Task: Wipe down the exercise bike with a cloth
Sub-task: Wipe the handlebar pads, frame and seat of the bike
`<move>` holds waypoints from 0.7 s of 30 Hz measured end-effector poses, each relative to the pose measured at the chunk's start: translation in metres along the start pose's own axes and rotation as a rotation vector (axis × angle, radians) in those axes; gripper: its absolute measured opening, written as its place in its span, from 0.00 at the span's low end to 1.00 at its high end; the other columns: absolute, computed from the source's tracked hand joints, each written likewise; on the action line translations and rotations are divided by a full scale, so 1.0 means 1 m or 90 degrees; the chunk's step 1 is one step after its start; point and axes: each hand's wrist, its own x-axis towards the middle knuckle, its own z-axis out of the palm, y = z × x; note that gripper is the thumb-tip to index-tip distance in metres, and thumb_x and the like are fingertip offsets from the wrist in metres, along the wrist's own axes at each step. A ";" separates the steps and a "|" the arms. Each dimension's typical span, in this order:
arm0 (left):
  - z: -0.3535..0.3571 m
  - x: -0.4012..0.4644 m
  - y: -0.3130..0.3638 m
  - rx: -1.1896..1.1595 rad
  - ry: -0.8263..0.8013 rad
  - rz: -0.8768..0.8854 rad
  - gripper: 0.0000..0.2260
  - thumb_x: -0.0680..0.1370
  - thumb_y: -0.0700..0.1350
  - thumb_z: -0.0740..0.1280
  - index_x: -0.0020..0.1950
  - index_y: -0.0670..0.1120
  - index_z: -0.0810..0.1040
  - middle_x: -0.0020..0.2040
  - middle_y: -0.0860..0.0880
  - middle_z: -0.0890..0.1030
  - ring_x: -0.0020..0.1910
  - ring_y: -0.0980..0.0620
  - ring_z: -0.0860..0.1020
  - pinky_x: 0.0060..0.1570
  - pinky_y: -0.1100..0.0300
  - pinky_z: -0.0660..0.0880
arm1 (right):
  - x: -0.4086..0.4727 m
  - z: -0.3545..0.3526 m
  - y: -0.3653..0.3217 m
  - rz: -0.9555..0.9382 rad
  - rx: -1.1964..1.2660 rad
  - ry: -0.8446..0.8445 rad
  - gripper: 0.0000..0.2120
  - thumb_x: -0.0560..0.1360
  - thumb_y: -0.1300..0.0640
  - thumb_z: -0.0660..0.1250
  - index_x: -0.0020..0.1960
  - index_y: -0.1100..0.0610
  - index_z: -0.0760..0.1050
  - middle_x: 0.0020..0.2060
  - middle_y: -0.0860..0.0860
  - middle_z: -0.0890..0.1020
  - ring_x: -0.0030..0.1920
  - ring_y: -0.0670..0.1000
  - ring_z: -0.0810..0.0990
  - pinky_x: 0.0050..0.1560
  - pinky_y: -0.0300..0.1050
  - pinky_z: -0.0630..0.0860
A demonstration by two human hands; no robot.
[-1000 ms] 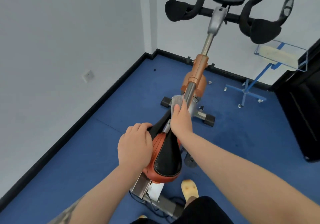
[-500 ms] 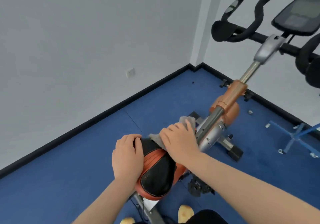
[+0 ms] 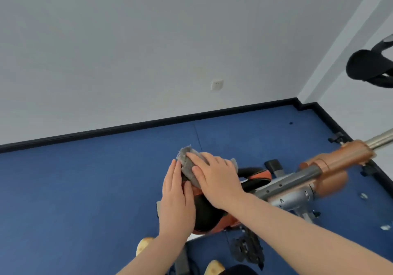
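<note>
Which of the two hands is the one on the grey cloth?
The right hand: it lies flat on the grey cloth over the saddle. The left hand rests bare against the saddle's side, beside the cloth.

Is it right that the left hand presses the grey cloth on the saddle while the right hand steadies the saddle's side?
Swapped. In the head view the right hand presses the grey cloth on the saddle; the left hand steadies its side.
</note>
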 end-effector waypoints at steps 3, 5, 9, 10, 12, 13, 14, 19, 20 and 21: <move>0.001 -0.014 -0.002 0.013 0.029 -0.015 0.24 0.81 0.52 0.52 0.76 0.67 0.50 0.74 0.69 0.52 0.65 0.81 0.49 0.64 0.65 0.61 | 0.027 -0.012 0.029 0.080 0.038 -0.194 0.17 0.83 0.45 0.42 0.60 0.43 0.68 0.61 0.48 0.78 0.56 0.56 0.77 0.48 0.53 0.71; 0.001 -0.020 -0.002 -0.004 0.040 -0.013 0.26 0.80 0.54 0.54 0.75 0.68 0.49 0.75 0.69 0.53 0.66 0.79 0.50 0.59 0.67 0.61 | 0.039 -0.012 0.026 0.093 0.034 -0.207 0.17 0.83 0.46 0.42 0.55 0.47 0.69 0.58 0.50 0.79 0.56 0.57 0.77 0.49 0.53 0.72; -0.001 -0.023 -0.011 -0.031 0.011 -0.003 0.37 0.75 0.59 0.65 0.79 0.56 0.50 0.78 0.60 0.54 0.75 0.63 0.53 0.68 0.64 0.60 | 0.025 0.000 0.004 -0.140 0.088 -0.126 0.22 0.79 0.38 0.42 0.71 0.35 0.60 0.69 0.44 0.68 0.66 0.51 0.69 0.59 0.53 0.70; -0.003 -0.022 -0.012 -0.025 -0.003 0.001 0.40 0.73 0.61 0.66 0.79 0.54 0.49 0.78 0.59 0.53 0.76 0.61 0.53 0.71 0.61 0.60 | 0.032 -0.004 0.007 -0.180 0.103 -0.158 0.21 0.80 0.38 0.44 0.71 0.35 0.60 0.70 0.43 0.67 0.67 0.49 0.67 0.61 0.52 0.69; -0.005 -0.022 -0.013 -0.017 -0.023 0.012 0.44 0.70 0.64 0.66 0.80 0.53 0.47 0.78 0.60 0.51 0.76 0.60 0.52 0.73 0.57 0.59 | 0.051 -0.011 0.012 -0.129 0.179 -0.244 0.18 0.82 0.40 0.47 0.69 0.37 0.65 0.68 0.42 0.70 0.67 0.48 0.69 0.63 0.52 0.69; -0.006 -0.022 -0.013 -0.021 -0.024 0.012 0.45 0.70 0.65 0.66 0.80 0.54 0.47 0.78 0.61 0.51 0.76 0.60 0.52 0.73 0.57 0.59 | 0.059 -0.010 0.012 -0.071 0.202 -0.277 0.18 0.82 0.41 0.48 0.67 0.39 0.68 0.66 0.42 0.72 0.66 0.48 0.70 0.63 0.53 0.69; -0.006 -0.023 -0.013 -0.025 -0.020 0.005 0.46 0.69 0.66 0.65 0.79 0.54 0.47 0.77 0.61 0.52 0.76 0.60 0.54 0.73 0.57 0.61 | 0.062 -0.007 0.009 -0.041 0.190 -0.291 0.18 0.82 0.40 0.48 0.65 0.40 0.70 0.65 0.43 0.74 0.64 0.49 0.72 0.62 0.54 0.70; 0.002 -0.031 -0.010 -0.022 0.041 -0.095 0.38 0.66 0.68 0.67 0.70 0.54 0.59 0.61 0.60 0.66 0.64 0.58 0.68 0.56 0.61 0.69 | 0.052 0.000 -0.007 -0.307 0.006 -0.228 0.19 0.79 0.37 0.51 0.63 0.41 0.73 0.64 0.45 0.72 0.65 0.50 0.67 0.63 0.54 0.65; 0.002 -0.032 -0.010 -0.029 0.042 -0.108 0.38 0.66 0.68 0.67 0.70 0.54 0.59 0.60 0.61 0.66 0.63 0.59 0.67 0.56 0.62 0.68 | 0.060 -0.005 -0.007 -0.306 0.022 -0.266 0.18 0.79 0.37 0.53 0.62 0.41 0.74 0.62 0.45 0.73 0.65 0.50 0.68 0.63 0.53 0.65; 0.002 -0.032 -0.011 -0.031 0.040 -0.110 0.40 0.66 0.68 0.67 0.72 0.54 0.58 0.61 0.61 0.66 0.64 0.59 0.66 0.58 0.61 0.68 | 0.068 -0.009 -0.008 -0.264 0.057 -0.313 0.16 0.80 0.38 0.53 0.58 0.41 0.76 0.59 0.45 0.75 0.62 0.49 0.70 0.62 0.52 0.67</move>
